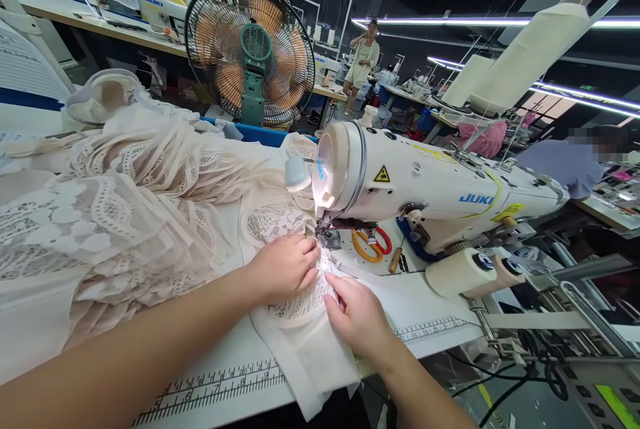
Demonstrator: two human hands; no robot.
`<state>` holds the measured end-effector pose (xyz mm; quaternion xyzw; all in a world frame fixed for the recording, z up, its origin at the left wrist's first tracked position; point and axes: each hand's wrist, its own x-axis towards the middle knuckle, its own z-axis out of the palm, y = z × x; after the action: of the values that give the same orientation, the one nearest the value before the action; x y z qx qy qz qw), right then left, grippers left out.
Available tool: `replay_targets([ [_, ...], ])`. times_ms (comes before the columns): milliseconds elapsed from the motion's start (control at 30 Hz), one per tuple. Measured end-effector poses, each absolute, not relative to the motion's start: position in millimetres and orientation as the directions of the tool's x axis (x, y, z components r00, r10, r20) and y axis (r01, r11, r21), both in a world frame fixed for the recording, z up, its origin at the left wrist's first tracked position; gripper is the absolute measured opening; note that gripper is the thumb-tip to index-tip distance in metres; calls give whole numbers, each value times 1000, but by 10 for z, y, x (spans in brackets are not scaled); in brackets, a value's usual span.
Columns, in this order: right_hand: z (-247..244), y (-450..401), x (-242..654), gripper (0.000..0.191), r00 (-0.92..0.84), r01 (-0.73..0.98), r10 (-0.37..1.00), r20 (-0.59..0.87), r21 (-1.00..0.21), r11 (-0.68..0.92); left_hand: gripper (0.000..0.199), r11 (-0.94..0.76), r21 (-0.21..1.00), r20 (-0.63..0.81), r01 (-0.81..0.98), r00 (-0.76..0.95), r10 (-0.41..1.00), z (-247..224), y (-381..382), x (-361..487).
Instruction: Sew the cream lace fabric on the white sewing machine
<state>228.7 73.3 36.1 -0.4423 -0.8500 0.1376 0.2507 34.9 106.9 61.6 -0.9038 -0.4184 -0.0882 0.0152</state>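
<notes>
A cream lace garment piece (300, 306) lies under the needle area of a white sewing machine (440, 182), its plain end hanging over the table's front edge. My left hand (287, 268) rests on the lace just in front of the presser foot (324, 234), fingers together and curled onto the cloth. Close by on the right, my right hand (357, 312) pinches the edge of the same piece between thumb and fingers. The machine's lamp lights the stitching spot. What lies beneath my left fingers is hidden.
A heap of cream lace pieces (165, 196) covers the table's left side. Scissors with orange and red handles (367, 246) and a wooden-handled tool (395, 260) lie under the machine arm. Thread cones (460, 272) stand right. Behind are a fan (250, 49) and a standing person (363, 59).
</notes>
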Motion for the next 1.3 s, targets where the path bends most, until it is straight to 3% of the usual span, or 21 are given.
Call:
replay_targets([
  [400,634,784,2207,35,-450,831,890,-71,-397,389,33,-596,30,82,802,592,801,711,1110,375],
  [667,729,863,2160,41,-448,869,884,-133,-296,396,34,-592,22,112,805,587,802,719,1168,326],
  [967,782,876,2193,30,-472,876,872,-127,-179,448,39,-561,0,235,828,545,805,627,910,248],
  [1100,739,824,2313,27,-547,833,829,-115,-171,526,61,-460,-2,97,888,458,883,654,760,266],
  [1300,782,908,2292,30,-557,830,818,-147,-152,537,63,-326,16,-113,945,326,939,785,864,252],
])
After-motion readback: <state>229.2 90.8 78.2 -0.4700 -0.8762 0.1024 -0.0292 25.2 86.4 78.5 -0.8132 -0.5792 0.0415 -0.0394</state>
